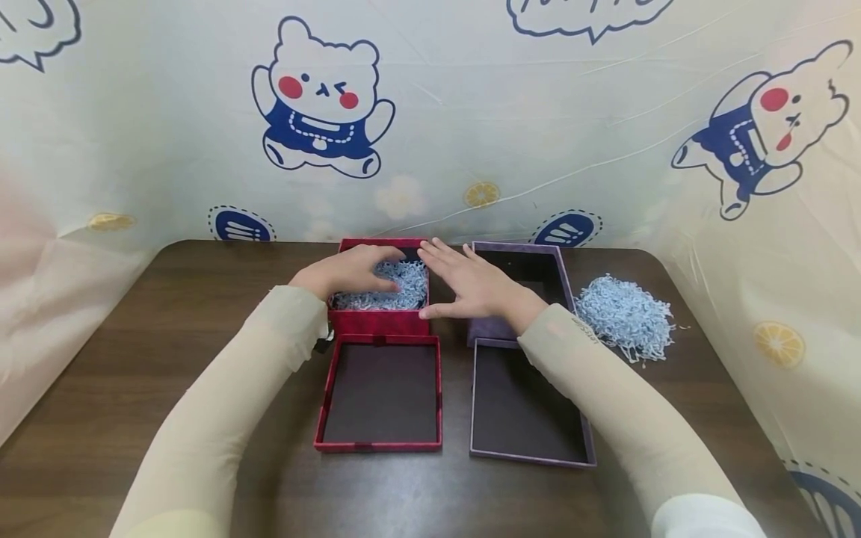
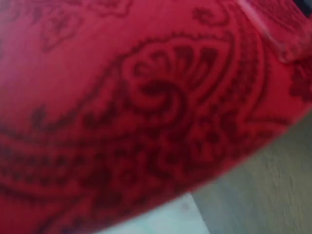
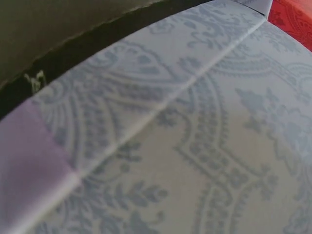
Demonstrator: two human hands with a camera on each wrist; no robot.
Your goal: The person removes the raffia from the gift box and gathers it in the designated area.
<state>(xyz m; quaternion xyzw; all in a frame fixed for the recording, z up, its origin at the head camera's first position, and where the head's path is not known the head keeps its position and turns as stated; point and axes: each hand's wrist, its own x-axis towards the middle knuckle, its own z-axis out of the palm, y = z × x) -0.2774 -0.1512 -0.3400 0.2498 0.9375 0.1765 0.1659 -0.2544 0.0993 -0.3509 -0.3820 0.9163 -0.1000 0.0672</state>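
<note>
An open red box [image 1: 377,323] with a dark printed pattern holds pale blue shredded paper [image 1: 406,280]. Over its left side reaches my left hand [image 1: 350,270], the fingers loosely bent above the paper with nothing gripped. My right hand [image 1: 474,285] spreads its fingers between the two boxes, fingertips at the red box's right rim. Partly behind that hand stands an open purple box [image 1: 487,330] with a dark interior. Up close, the left wrist view is filled by the red box's patterned wall [image 2: 156,97], the right wrist view by the purple box's patterned wall [image 3: 214,136].
A loose heap of blue shredded paper [image 1: 625,317] lies on the brown table [image 1: 101,418] at the right. In front of the boxes lie a red lid [image 1: 383,396] and a purple lid [image 1: 525,407], dark insides up. A printed curtain [image 1: 444,149] hangs behind the table.
</note>
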